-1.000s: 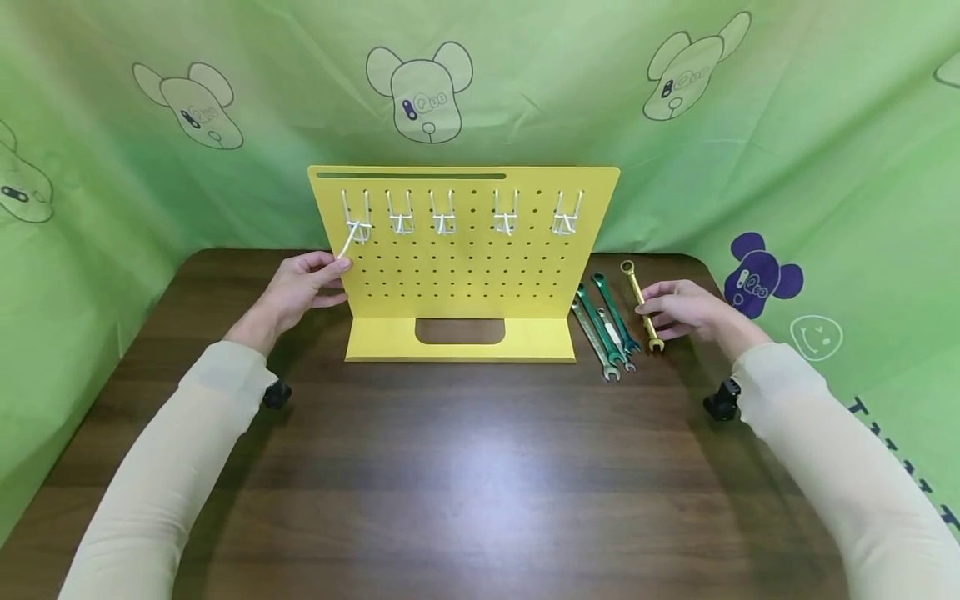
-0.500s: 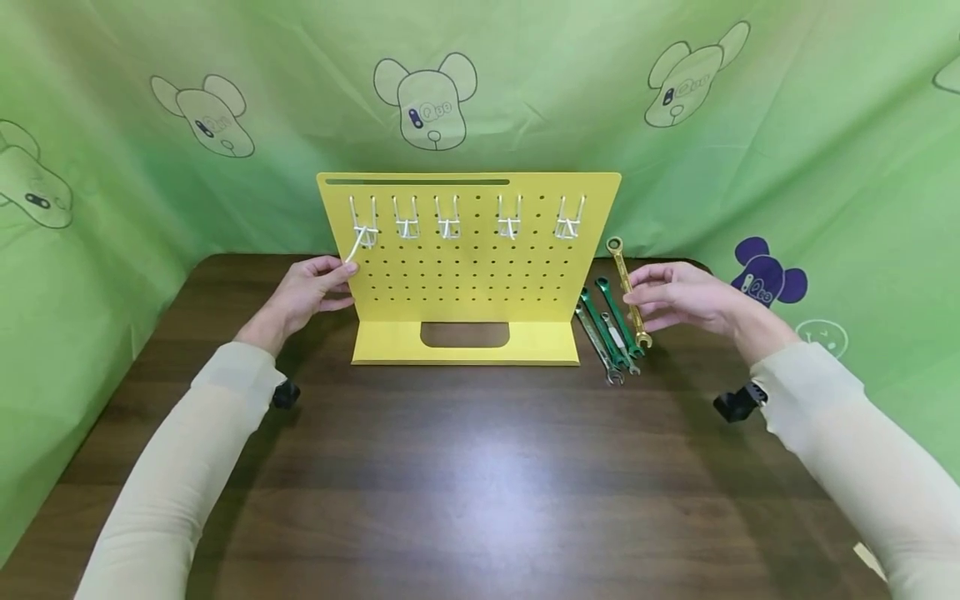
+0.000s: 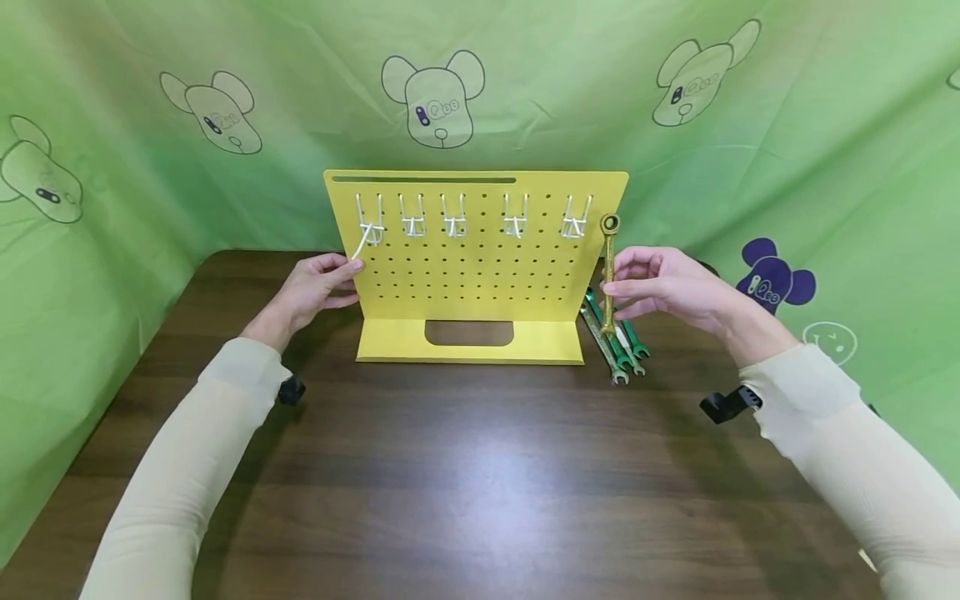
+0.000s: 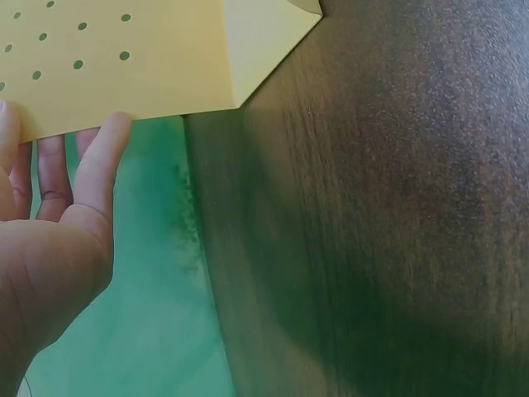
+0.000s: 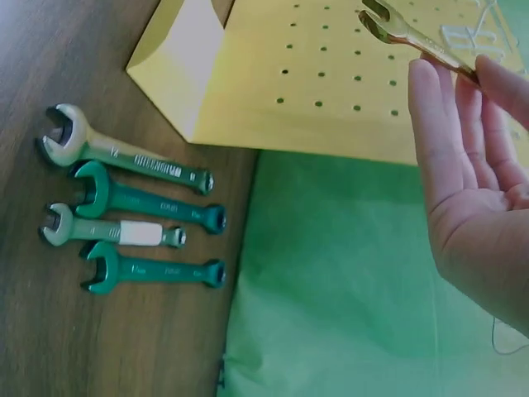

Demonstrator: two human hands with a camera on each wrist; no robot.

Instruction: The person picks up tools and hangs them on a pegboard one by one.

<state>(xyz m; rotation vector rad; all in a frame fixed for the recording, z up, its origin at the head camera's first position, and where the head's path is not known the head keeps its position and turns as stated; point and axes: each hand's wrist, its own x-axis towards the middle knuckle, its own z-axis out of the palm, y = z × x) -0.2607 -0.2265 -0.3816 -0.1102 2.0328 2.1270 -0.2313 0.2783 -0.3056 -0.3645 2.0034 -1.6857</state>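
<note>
Fingers and thumb of the right hand (image 3: 671,287) are pinching a gold combination wrench (image 3: 609,254) by its shank; it is standing nearly upright, ring end above the fingertips and open end below. They are holding it near the right edge of the yellow pegboard (image 3: 468,308), with the rightmost white hook (image 3: 574,229) sitting above and left of them. Below them, on the wooden table (image 3: 420,467), a silver combination wrench (image 5: 132,157), a green combination wrench (image 5: 153,203), a small silver wrench with a white label (image 5: 103,231) and a second green combination wrench (image 5: 157,271) are lying side by side.

Fingers of the left hand (image 3: 315,287) are gripping the pegboard's left edge, the leftmost white hook (image 3: 362,242) ending near the thumb.

Since only a pinch is supporting the smooth shank, the wrench could be swivelling or dropping onto those below. Coming in too low, its ring might be knocking the board, and a loosening left grip would probably be letting the panel shift.
</note>
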